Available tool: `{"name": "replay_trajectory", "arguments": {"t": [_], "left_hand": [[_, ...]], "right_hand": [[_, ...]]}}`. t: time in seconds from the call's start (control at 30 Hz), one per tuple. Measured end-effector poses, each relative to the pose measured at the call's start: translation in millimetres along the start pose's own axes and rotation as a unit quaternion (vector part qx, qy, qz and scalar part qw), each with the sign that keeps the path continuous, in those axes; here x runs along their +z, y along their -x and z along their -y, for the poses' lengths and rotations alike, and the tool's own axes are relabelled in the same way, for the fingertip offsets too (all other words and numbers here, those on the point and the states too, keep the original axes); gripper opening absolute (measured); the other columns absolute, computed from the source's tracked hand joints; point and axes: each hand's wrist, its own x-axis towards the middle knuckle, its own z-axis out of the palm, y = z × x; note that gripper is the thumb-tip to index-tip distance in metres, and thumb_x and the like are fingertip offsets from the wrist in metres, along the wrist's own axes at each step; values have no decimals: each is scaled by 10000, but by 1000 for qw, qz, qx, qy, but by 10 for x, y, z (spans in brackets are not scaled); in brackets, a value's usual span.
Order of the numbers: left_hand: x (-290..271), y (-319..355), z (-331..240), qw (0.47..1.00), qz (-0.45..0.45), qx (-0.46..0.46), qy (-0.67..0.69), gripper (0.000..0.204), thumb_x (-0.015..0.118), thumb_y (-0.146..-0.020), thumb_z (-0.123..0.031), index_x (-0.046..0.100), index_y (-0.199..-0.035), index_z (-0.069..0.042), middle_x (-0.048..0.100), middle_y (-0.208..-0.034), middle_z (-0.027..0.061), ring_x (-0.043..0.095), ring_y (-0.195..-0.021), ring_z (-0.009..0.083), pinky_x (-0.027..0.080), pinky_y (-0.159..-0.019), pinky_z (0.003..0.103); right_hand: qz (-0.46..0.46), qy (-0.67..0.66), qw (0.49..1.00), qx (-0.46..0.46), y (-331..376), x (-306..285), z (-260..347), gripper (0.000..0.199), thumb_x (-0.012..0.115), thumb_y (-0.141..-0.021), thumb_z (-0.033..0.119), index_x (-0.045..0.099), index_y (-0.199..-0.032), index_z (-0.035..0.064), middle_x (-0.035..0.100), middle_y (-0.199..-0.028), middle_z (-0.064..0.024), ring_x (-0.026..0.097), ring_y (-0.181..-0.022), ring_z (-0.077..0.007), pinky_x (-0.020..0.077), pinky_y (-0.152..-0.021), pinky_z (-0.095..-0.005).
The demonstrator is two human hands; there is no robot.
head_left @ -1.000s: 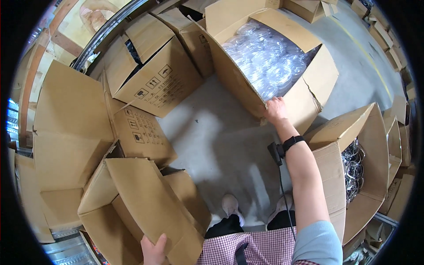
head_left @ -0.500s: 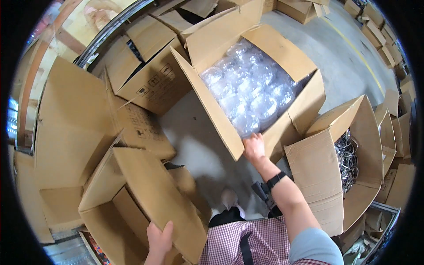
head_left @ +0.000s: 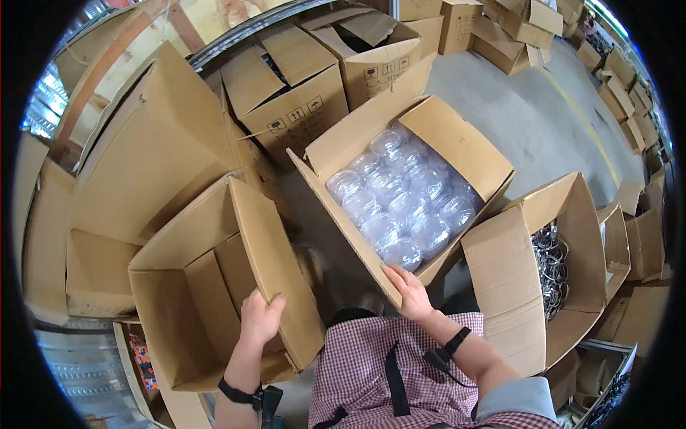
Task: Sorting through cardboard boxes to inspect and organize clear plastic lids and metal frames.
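Observation:
My left hand is closed over the edge of the upright flap of an open cardboard box on the left, thumb against the flap. Cardboard panels show inside this box. In front of me and slightly right, my right hand grips the near end of a side flap on another open box. That box is filled with rounded clear plastic pieces, packed close together; their exact kind I cannot make out. A far flap partly covers them.
At right stands an open box holding tangled shiny, wire-like pieces. Large cartons line the back, and a tall open carton rises at the left. More boxes are stacked far right beside a yellow floor line.
The box of clear plastic pieces has come nearer my body with my right hand on its flap. My left hand keeps hold of the left box's flap. The view has shifted.

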Motion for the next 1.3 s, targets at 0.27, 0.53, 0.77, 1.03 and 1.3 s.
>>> {"name": "replay_trajectory", "arguments": {"t": [0.27, 0.53, 0.77, 1.03, 1.3], "left_hand": [[-238, 88, 403, 1000, -3, -20, -16, 351, 580, -817, -231, 665, -1071, -4, 695, -998, 224, 658, -979, 387, 498, -863, 441], [-379, 239, 677, 999, -2, -22, -42, 404, 574, -809, -262, 662, -1118, -19, 677, -1065, 243, 639, -1028, 395, 489, -876, 441], [-230, 124, 616, 1000, 4, -17, -21, 400, 590, -805, -270, 673, -1096, -8, 684, -1030, 243, 645, -1010, 398, 489, -876, 442], [-277, 198, 709, 998, -19, -33, -45, 386, 586, -793, -242, 677, -1085, -5, 691, -1007, 240, 659, -991, 380, 496, -869, 430], [-42, 8, 257, 980, 51, -59, 184, 355, 562, -851, -87, 593, -1176, 51, 660, -1083, 109, 634, -964, 210, 500, -849, 339]], "right_hand": [[128, 145, 955, -226, -1, 368, 670, 846, 583, -837, 147, 168, -1561, 290, 150, -1632, 1, 201, -1485, -294, 195, -1139, -637], [178, 311, 911, -206, 60, 1317, 295, 679, 495, -934, 240, 207, -1532, 381, 136, -1622, 92, 129, -1501, -199, 85, -1140, -694], [209, 526, 819, -96, -168, 1538, -865, 428, 457, -960, 262, 520, -1382, 230, 401, -1523, 15, 251, -1460, -172, 97, -1224, -395], [271, 222, 929, -120, -322, 874, -154, 504, 581, -856, 246, 545, -1350, 157, 481, -1449, -108, 405, -1377, -237, 313, -1143, -421], [180, -112, 976, -57, -41, 563, -336, 376, 587, -874, 244, 631, -1205, 70, 644, -1179, -167, 584, -1131, -350, 446, -1003, -442]]}}
